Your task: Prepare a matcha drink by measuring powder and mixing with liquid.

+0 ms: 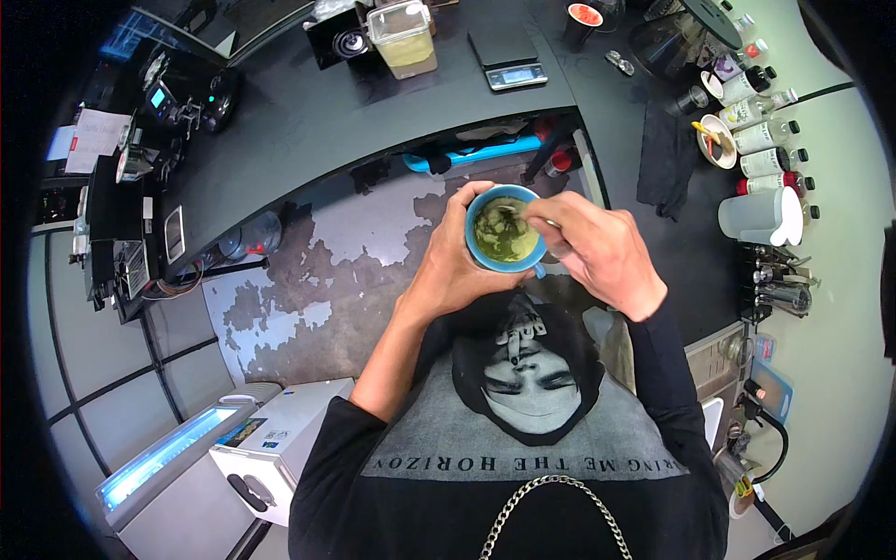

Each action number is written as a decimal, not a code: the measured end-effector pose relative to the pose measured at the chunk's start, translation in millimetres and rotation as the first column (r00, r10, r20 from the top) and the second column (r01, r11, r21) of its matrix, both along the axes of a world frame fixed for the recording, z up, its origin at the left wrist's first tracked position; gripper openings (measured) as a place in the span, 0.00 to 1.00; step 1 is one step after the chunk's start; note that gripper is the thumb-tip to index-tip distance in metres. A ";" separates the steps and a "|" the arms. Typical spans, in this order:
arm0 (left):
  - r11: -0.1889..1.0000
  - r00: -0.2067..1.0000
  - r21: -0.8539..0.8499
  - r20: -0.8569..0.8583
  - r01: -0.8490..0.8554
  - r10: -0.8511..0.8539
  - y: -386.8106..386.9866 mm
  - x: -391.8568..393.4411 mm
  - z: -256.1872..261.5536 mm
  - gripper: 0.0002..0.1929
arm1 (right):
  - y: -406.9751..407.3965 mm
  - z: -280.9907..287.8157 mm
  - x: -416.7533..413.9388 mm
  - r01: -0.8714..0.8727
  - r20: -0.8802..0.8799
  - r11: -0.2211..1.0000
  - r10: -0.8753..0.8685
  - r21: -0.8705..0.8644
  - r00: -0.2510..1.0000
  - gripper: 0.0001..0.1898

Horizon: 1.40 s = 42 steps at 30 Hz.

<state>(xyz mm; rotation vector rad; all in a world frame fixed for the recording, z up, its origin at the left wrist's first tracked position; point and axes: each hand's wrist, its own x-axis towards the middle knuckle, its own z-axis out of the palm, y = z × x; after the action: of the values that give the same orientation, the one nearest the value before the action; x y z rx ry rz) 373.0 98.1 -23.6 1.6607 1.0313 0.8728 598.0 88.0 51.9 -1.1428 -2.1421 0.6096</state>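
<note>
My left hand (448, 259) is wrapped around a blue cup (483, 263) held in front of my chest, its small handle (540, 271) towards me. Green liquid (498, 241) with paler, clumpy patches fills much of it. Over the right side of the rim, my right hand (595, 241) pinches a thin metal utensil, probably a spoon (554, 223). Its lower end dips into the liquid, where its shape is hard to make out. Fingers of the right hand cover part of the rim.
A dark counter (301, 133) curves ahead, bearing a digital scale (507, 52) and a clear lidded container (402, 42). To the right stand several bottles (763, 136), a white pitcher (756, 217), a small bowl (717, 143) and a dark cloth (665, 161). A white chest freezer (189, 469) is behind left.
</note>
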 end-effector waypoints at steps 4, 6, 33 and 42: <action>0.998 0.997 -0.006 0.043 -0.065 0.065 -7.4 -37.7 0.2 0.55 | -1.6 -1.2 -39.1 -0.145 -0.037 0.989 0.144 -0.010 0.989 0.21; 0.996 0.995 0.006 0.045 -0.093 0.093 -11.5 -59.5 -1.8 0.56 | -4.1 1.8 -50.6 -0.140 0.015 0.990 0.140 -0.017 0.990 0.21; 0.969 0.975 0.114 -0.014 -0.221 0.224 -33.8 -307.8 -10.9 0.55 | 13.4 -0.4 -307.1 -0.184 0.197 0.983 0.179 0.009 0.964 0.16; 0.980 0.982 0.049 0.023 -0.191 0.190 -31.8 -313.2 -12.9 0.54 | 3.5 0.2 -310.1 -0.180 0.188 0.983 0.181 -0.021 0.965 0.15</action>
<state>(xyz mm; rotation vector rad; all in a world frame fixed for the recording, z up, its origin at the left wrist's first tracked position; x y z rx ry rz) 59.8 66.3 -36.6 1.6111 1.1778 1.0450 287.9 91.5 52.0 -1.0505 -2.4278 0.6059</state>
